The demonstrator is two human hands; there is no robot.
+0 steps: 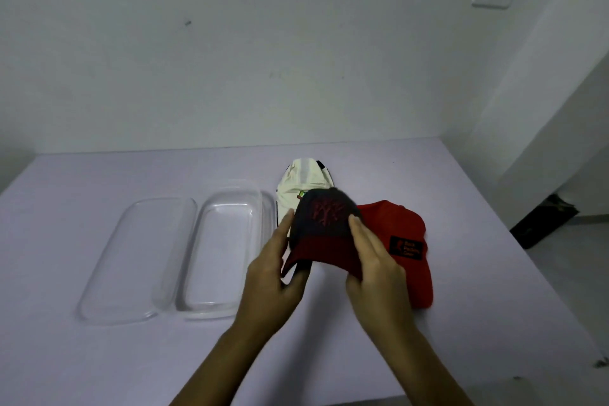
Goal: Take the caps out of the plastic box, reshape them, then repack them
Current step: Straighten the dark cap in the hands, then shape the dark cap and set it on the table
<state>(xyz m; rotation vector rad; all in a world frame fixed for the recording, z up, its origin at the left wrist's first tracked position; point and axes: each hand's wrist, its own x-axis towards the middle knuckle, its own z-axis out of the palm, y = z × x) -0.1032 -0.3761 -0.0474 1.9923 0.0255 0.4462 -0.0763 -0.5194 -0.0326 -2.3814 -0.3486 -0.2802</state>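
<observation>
I held the dark cap (324,227) with the red brim above the table (99,356), my left hand (273,277) gripping its left side and brim edge, my right hand (372,260) closed over its right side. The red cap (405,241) lay just behind my right hand, the white cap (304,181) folded flat beyond. The clear box (227,254) sat empty left of my hands, its lid (131,260) beside it. The near table edge had open room.
</observation>
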